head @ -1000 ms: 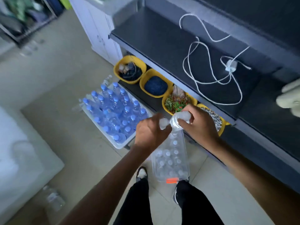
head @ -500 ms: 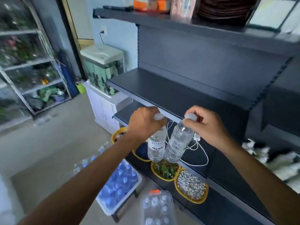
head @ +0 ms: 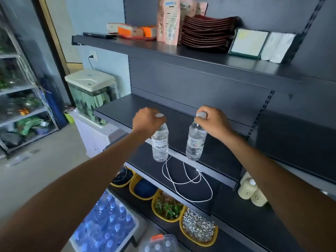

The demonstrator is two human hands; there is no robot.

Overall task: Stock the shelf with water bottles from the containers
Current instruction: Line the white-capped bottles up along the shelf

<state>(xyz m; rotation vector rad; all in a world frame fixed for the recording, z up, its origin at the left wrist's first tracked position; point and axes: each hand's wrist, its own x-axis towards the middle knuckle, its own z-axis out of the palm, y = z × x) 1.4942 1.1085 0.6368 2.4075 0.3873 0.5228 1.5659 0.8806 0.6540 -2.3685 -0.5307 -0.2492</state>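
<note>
Head view | left hand (head: pixel 147 122) clamped on cap end of left water bottle (head: pixel 160 144), hanging upright before middle shelf (head: pixel 181 122) | right hand (head: pixel 214 122) clamped likewise on right water bottle (head: pixel 195 142), slightly tilted | 2 clear ribbed plastic bottles, white caps, paper labels | shelf dark matte metal | bin of blue-capped bottles (head: pixel 105 226) on floor, lower left.

bottles (head: pixel 160 144): clear glossy plastic | shelf (head: pixel 181 122): matt dark, probably metal | cable (head: pixel 187 180): smooth white
</note>
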